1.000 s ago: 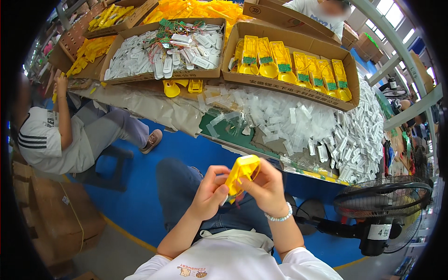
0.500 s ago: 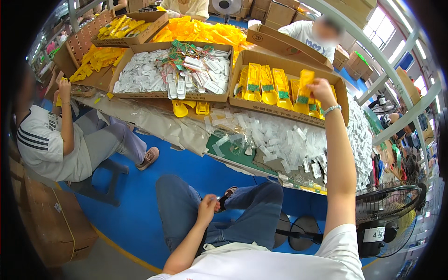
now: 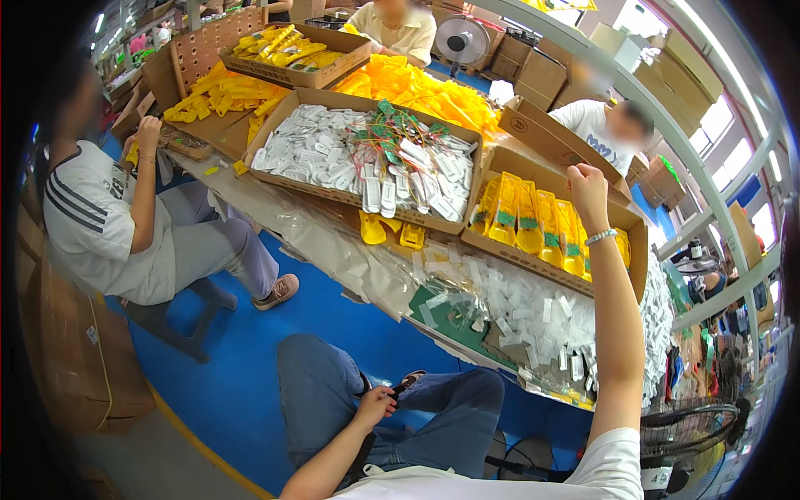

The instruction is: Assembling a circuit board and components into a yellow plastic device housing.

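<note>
My right hand [image 3: 588, 185], a beaded bracelet at its wrist, is raised over the back edge of the right cardboard box [image 3: 533, 263]. Its fingers are curled closed; anything inside them is hidden. Below it, several yellow plastic casings [image 3: 527, 218] with green circuit boards stand in a row in that box. Down by my lap is my left hand [image 3: 377, 406], closed, with a small dark thing at its fingertips that I cannot make out. Clear and whitish plastic pieces [image 3: 533, 307] lie heaped along the table's near side.
A cardboard box [image 3: 350, 208] of white casings and wired circuit boards stands left of mine. Yellow parts [image 3: 417, 90] are piled behind it. A co-worker [image 3: 125, 221] sits at the left; others sit across the table. A fan [image 3: 692, 442] stands at my right.
The yellow casing that my right hand held is out of its grasp, and the hand is now higher, toward the box's back flap. The whole view has shifted and tilted.
</note>
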`<control>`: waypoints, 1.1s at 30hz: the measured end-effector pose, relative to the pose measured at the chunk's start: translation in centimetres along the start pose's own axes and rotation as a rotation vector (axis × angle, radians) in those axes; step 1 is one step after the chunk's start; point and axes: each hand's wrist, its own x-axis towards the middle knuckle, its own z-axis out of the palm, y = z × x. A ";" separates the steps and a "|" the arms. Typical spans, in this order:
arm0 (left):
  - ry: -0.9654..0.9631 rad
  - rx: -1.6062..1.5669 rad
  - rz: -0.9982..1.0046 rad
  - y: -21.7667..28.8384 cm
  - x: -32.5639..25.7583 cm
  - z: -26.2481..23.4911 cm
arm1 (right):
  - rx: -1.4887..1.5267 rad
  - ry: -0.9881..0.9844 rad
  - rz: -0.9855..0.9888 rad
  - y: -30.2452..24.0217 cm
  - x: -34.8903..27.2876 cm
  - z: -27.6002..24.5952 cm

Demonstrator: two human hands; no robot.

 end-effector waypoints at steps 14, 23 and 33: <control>-0.042 -0.196 -0.083 2.2 1.6 1.5 | 0.000 -0.359 -0.146 -10.7 15.4 17.5; -0.050 -0.283 -0.122 2.8 3.0 1.6 | 0.005 -1.119 -0.102 -16.4 18.9 28.5; -0.034 -0.376 -0.106 2.5 2.9 0.9 | 0.116 -0.877 -0.126 -13.4 19.7 32.4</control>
